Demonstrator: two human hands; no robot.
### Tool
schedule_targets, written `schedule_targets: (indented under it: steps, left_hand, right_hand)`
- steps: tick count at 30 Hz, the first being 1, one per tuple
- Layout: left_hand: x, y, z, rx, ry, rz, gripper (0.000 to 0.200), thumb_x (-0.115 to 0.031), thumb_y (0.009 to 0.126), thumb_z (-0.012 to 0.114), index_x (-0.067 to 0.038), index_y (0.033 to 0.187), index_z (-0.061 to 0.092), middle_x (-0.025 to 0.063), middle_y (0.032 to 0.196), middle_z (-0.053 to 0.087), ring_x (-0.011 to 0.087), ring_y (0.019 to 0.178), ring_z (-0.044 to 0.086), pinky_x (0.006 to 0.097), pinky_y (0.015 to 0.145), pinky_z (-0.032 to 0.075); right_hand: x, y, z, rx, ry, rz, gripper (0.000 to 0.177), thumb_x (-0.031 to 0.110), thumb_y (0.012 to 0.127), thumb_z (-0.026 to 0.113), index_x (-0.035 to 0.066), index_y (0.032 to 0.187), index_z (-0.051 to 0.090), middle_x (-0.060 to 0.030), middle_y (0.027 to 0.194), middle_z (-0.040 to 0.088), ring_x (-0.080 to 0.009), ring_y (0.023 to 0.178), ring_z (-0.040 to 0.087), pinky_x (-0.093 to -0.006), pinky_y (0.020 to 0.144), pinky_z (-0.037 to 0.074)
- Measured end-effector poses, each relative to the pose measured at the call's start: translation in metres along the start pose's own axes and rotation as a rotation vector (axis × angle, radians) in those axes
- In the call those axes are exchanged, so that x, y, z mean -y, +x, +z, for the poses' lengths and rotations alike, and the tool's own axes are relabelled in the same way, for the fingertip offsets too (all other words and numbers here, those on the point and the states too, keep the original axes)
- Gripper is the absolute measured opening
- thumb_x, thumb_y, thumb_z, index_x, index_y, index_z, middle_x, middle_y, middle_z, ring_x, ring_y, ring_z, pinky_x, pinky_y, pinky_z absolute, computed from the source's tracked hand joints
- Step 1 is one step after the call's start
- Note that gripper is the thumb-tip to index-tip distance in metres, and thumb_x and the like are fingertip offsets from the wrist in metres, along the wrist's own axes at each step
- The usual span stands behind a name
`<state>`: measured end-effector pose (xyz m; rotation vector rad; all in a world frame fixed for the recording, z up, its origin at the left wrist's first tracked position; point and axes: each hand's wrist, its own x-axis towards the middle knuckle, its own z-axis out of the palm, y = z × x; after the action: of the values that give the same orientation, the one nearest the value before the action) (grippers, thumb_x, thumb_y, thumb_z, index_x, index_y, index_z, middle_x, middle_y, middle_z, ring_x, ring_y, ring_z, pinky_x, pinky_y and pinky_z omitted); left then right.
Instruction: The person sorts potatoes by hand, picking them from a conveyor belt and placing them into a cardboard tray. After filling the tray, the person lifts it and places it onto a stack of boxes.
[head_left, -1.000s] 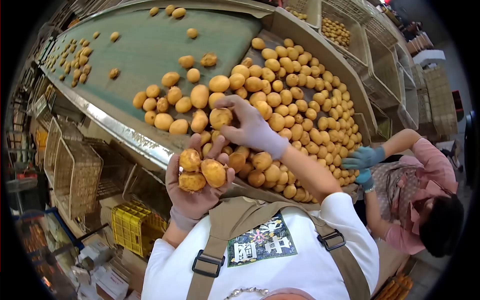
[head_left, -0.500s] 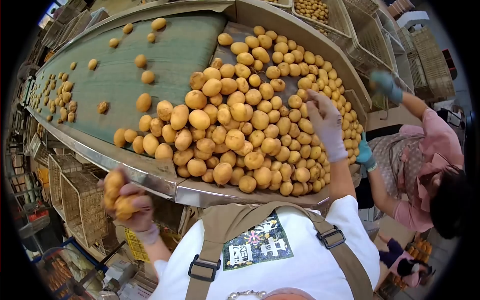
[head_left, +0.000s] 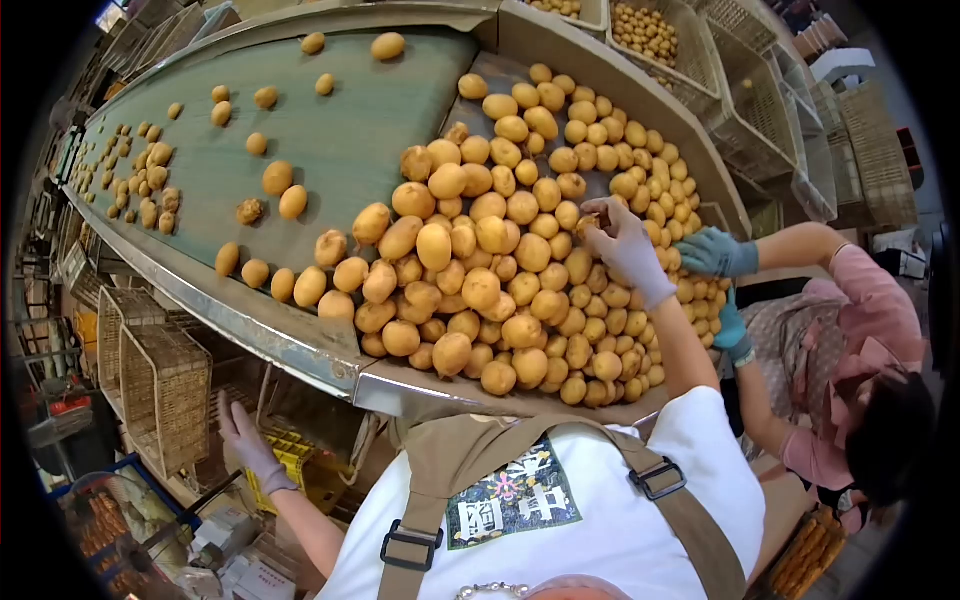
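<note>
Left hand (head_left: 248,442) lowered, emptied; right hand (head_left: 628,250) pinches 1 potato (head_left: 586,226).

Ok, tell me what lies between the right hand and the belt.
Potatoes, heaped close together, lie between the right hand and the belt, as the head view shows.

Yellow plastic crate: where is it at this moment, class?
In the head view's lower left, the yellow crate appears just right of the person's pale-gloved left hand.
</note>
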<state>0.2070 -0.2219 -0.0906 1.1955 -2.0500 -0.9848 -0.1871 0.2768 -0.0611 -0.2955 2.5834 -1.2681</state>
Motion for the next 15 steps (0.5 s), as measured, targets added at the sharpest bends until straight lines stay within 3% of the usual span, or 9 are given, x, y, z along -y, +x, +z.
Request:
schedule_targets:
  steps: [2, 5, 7, 8, 10, 12, 13, 15]
  left_hand:
    - [-0.036, 0.007, 0.015, -0.007, 0.120, 0.224, 0.043, -0.022, 0.106, 0.055, -0.004, 0.144, 0.054, 0.0103, 0.153, 0.047, 0.0233, 0.139, 0.046, 0.0361, 0.112, 0.038]
    - [-0.096, 0.012, 0.039, -0.003, 0.069, 0.404, 0.040, -0.016, 0.104, 0.055, -0.004, 0.143, 0.056, 0.0113, 0.153, 0.047, 0.0247, 0.140, 0.045, 0.0373, 0.115, 0.035]
    - [-0.127, 0.011, 0.053, 0.023, 0.039, 0.489, 0.040, -0.011, 0.103, 0.054, -0.003, 0.142, 0.056, 0.0126, 0.153, 0.047, 0.0257, 0.140, 0.045, 0.0381, 0.115, 0.035]
    - [-0.135, 0.010, 0.060, 0.045, -0.012, 0.534, 0.041, -0.005, 0.100, 0.053, -0.001, 0.141, 0.057, 0.0151, 0.152, 0.047, 0.0274, 0.140, 0.045, 0.0387, 0.116, 0.034]
    - [-0.148, 0.001, 0.075, 0.086, -0.125, 0.559, 0.043, -0.001, 0.097, 0.053, 0.001, 0.140, 0.057, 0.0165, 0.151, 0.049, 0.0273, 0.137, 0.048, 0.0381, 0.115, 0.036]
    - [-0.158, -0.015, 0.086, 0.147, -0.205, 0.597, 0.044, -0.001, 0.095, 0.054, 0.000, 0.139, 0.059, 0.0161, 0.150, 0.049, 0.0254, 0.134, 0.050, 0.0352, 0.110, 0.040]
    - [-0.164, -0.023, 0.093, 0.171, -0.252, 0.614, 0.044, -0.001, 0.094, 0.054, 0.000, 0.138, 0.060, 0.0157, 0.150, 0.049, 0.0239, 0.132, 0.052, 0.0330, 0.107, 0.042]
    - [-0.180, -0.040, 0.108, 0.201, -0.363, 0.549, 0.045, 0.001, 0.090, 0.053, 0.000, 0.134, 0.063, 0.0129, 0.148, 0.052, 0.0202, 0.127, 0.054, 0.0273, 0.096, 0.048]
  right_hand:
    - [0.028, -0.013, -0.006, -0.146, 0.182, -0.176, 0.033, 0.013, 0.091, 0.066, 0.000, 0.122, 0.064, -0.0073, 0.111, 0.070, -0.0076, 0.079, 0.063, -0.0252, 0.069, 0.050]
    - [0.093, -0.021, -0.038, -0.515, -0.156, -1.069, 0.036, 0.007, 0.080, 0.070, 0.002, 0.116, 0.066, -0.0060, 0.102, 0.069, -0.0169, 0.076, 0.063, -0.0290, 0.068, 0.051]
    - [0.135, -0.022, -0.068, -0.553, -0.211, -1.378, 0.041, 0.007, 0.076, 0.072, 0.002, 0.116, 0.065, -0.0073, 0.099, 0.069, -0.0219, 0.080, 0.065, -0.0334, 0.071, 0.053]
    - [0.131, -0.014, -0.080, -0.674, -0.310, -1.264, 0.035, 0.006, 0.084, 0.069, 0.001, 0.118, 0.064, -0.0111, 0.102, 0.068, -0.0229, 0.087, 0.066, -0.0349, 0.075, 0.055]
    - [0.117, 0.034, -0.116, -0.987, -0.553, -1.026, 0.035, 0.009, 0.088, 0.071, 0.001, 0.121, 0.063, -0.0128, 0.101, 0.068, -0.0228, 0.089, 0.068, -0.0362, 0.076, 0.056]
    - [0.112, 0.065, -0.108, -0.979, -0.459, -0.828, 0.038, 0.010, 0.087, 0.072, 0.003, 0.123, 0.063, -0.0122, 0.102, 0.070, -0.0252, 0.090, 0.068, -0.0368, 0.078, 0.056]
    - [0.110, 0.067, -0.090, -0.775, -0.227, -0.769, 0.035, 0.007, 0.090, 0.070, 0.004, 0.125, 0.063, -0.0135, 0.109, 0.070, -0.0289, 0.095, 0.069, -0.0376, 0.083, 0.057]
    - [0.111, 0.079, -0.046, -0.400, -0.193, -0.808, 0.031, 0.001, 0.093, 0.063, 0.004, 0.124, 0.066, -0.0142, 0.119, 0.071, -0.0270, 0.106, 0.070, -0.0354, 0.091, 0.056]
